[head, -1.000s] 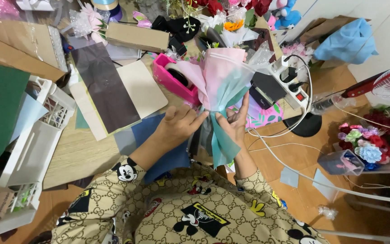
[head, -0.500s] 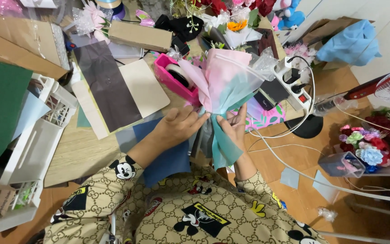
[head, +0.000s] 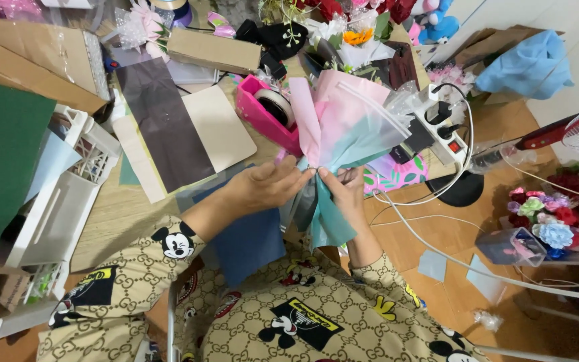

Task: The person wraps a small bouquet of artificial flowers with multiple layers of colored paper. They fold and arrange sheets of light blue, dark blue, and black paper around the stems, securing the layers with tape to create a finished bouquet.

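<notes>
A wrapped bouquet (head: 353, 127) of pink-to-teal paper stands between my hands, its wide top pointing away from me and its narrow waist toward my lap. My left hand (head: 263, 188) pinches the waist of the wrap from the left. From the right, my right hand (head: 346, 194) grips the same gathered neck. The teal tail (head: 326, 224) of the paper hangs below my fingers. The flowers inside are hidden by the paper.
A pink tape dispenser (head: 266, 110) sits behind the bouquet, with a white power strip (head: 437, 131) and cables to the right. Dark, beige and blue paper sheets (head: 182, 137) lie left. White crates (head: 61, 201) and cardboard boxes line the left; flower bunches (head: 544, 218) lie right.
The bouquet has tilted a little to the right and my hands have closed in tighter on its waist. The rest of the scene is unchanged.
</notes>
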